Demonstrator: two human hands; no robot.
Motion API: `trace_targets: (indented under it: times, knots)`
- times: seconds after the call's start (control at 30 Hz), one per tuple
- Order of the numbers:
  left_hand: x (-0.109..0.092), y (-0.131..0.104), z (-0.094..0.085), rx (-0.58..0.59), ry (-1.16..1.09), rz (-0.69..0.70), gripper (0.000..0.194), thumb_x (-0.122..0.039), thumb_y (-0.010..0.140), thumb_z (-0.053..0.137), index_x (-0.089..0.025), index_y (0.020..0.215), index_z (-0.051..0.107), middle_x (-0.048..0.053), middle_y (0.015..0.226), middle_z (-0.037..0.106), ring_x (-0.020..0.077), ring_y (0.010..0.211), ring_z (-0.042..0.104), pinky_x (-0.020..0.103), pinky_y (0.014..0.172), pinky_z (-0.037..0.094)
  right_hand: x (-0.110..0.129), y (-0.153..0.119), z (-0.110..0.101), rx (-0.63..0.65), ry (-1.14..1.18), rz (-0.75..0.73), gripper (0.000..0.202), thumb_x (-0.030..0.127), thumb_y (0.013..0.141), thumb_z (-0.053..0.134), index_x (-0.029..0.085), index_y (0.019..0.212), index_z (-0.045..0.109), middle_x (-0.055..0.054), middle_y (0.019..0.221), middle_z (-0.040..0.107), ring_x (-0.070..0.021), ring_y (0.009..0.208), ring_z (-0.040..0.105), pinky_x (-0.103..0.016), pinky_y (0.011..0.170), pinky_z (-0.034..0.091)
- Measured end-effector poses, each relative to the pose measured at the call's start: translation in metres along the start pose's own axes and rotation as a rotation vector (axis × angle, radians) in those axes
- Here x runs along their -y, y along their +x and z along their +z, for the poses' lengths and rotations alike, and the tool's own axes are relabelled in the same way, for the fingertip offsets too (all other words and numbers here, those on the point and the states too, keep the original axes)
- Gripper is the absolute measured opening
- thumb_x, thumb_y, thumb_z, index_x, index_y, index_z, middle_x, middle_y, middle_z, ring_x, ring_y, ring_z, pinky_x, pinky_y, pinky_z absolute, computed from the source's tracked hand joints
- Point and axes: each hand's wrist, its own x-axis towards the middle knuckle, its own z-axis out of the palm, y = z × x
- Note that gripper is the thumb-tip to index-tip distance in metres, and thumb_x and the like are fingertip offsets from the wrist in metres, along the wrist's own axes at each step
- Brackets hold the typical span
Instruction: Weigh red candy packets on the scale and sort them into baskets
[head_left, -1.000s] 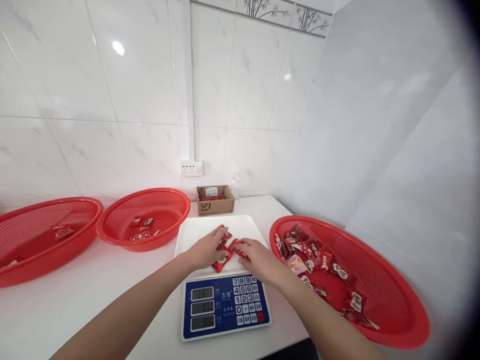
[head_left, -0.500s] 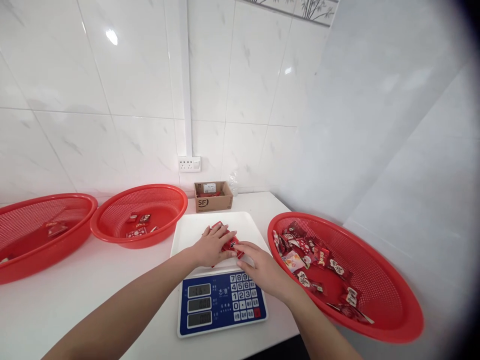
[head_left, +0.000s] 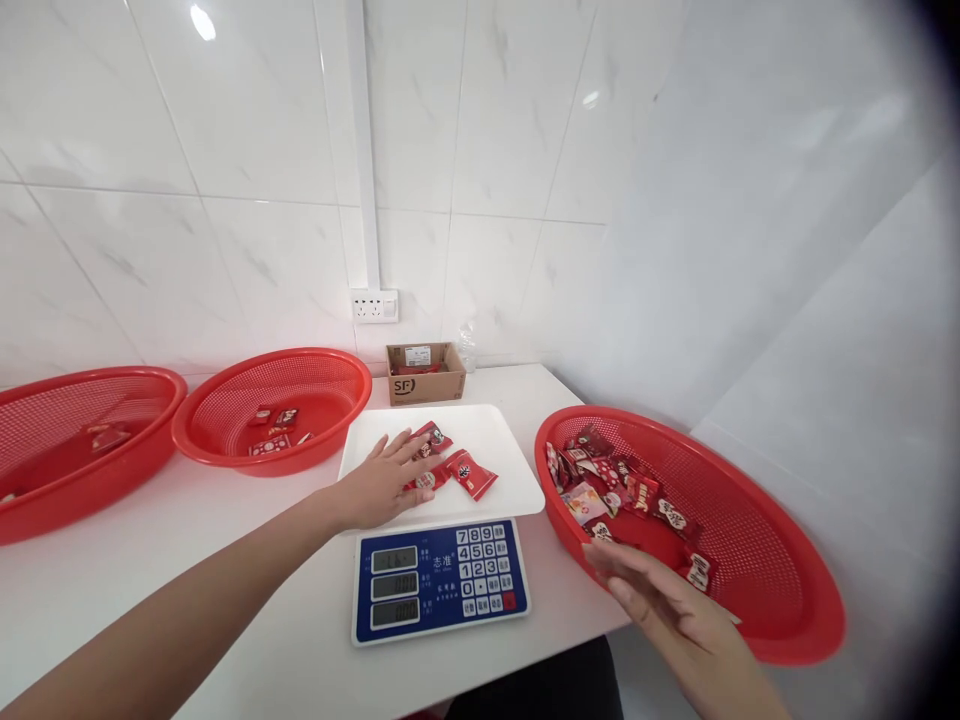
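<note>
On the white pan of a digital scale lie several small red candy packets. My left hand rests over the left part of this pile with its fingers spread, covering some of the packets. My right hand is at the near rim of the right red basket, fingers stretched out and nothing visible in them. Inside that basket are many mixed red, white and patterned packets, partly hidden by the hand.
Two more red baskets stand on the left; the nearer one to the scale holds several packets, and the far-left basket holds a few. A cardboard box sits behind the scale, below a wall socket.
My right hand has left the pan and moved right to the basket rim. My left hand has shifted slightly left, and the packets on the pan show more. The view has tilted down slightly.
</note>
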Motion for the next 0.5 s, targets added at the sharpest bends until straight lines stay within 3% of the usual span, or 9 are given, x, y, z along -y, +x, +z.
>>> trace_targets:
  times: [0.13,0.27,0.37,0.43,0.5]
  knots:
    - [-0.007,0.006,0.008,0.055,0.017,0.048,0.059,-0.058,0.089,0.03,-0.033,0.142,0.029,0.004,0.154,0.015,0.0321,0.14,0.002,0.054,0.11,0.009,-0.005,-0.004,-0.005,-0.125,-0.138,-0.019,0.041,0.052,0.079,0.053,0.027,0.109,0.066,-0.005,0.115,0.067,-0.0252,0.111,0.059,-0.036,0.094,0.049]
    - [-0.03,0.0,0.003,-0.052,-0.081,0.03,0.06,-0.053,0.089,0.036,-0.029,0.143,0.026,0.005,0.154,0.013,0.0309,0.14,0.002,0.052,0.111,0.009,-0.007,-0.003,-0.003,-0.161,-0.241,-0.028,0.042,0.053,0.08,0.05,0.027,0.109,0.066,-0.004,0.118,0.066,-0.0252,0.114,0.057,-0.037,0.094,0.049]
    - [-0.052,-0.034,0.005,-0.14,-0.345,0.001,0.052,-0.049,0.09,0.038,-0.028,0.137,0.039,0.004,0.149,0.031,0.027,0.138,0.021,0.044,0.112,0.019,-0.016,-0.006,-0.008,-0.153,-0.262,-0.003,0.043,0.054,0.08,0.049,0.028,0.11,0.065,-0.004,0.12,0.065,-0.0251,0.115,0.056,-0.037,0.093,0.05]
    - [-0.062,-0.067,0.016,-0.104,-0.63,0.005,0.043,-0.049,0.09,0.039,-0.029,0.125,0.054,0.003,0.135,0.05,0.0247,0.125,0.043,0.038,0.105,0.034,-0.025,-0.008,-0.014,-0.149,-0.262,0.022,0.043,0.054,0.08,0.05,0.028,0.111,0.064,-0.004,0.12,0.064,-0.0249,0.116,0.056,-0.036,0.093,0.05]
    - [-0.066,-0.097,0.034,-0.007,-0.841,0.015,0.039,-0.052,0.085,0.048,-0.03,0.114,0.062,0.003,0.123,0.06,0.0251,0.115,0.052,0.035,0.1,0.039,-0.031,-0.009,-0.021,-0.14,-0.265,0.047,0.044,0.054,0.08,0.049,0.029,0.113,0.063,-0.003,0.121,0.064,-0.0248,0.117,0.054,-0.036,0.093,0.05]
